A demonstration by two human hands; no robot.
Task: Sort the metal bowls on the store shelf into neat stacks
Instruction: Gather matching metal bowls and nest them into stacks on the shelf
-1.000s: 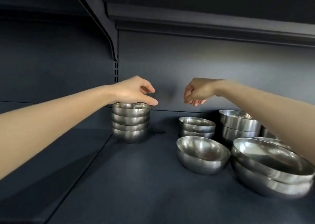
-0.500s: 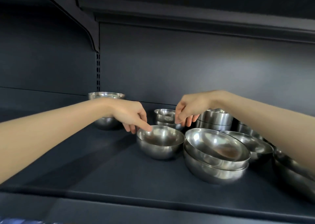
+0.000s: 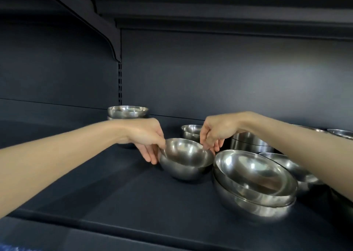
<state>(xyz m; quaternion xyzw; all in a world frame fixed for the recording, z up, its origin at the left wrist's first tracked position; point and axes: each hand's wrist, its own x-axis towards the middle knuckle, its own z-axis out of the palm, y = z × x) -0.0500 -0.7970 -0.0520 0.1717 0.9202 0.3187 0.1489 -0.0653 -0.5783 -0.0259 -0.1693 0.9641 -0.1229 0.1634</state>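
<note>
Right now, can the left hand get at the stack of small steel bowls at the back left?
Probably yes. The left hand grips the single round steel bowl, and the stack of small steel bowls stands just behind its wrist with nothing between.

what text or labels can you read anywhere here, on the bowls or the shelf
None: no word, number or brand can be read.
The single bowl held between the left hand and the right hand shows only reflections.
The stacked bowls and the dark shelf bear no visible label.
</note>
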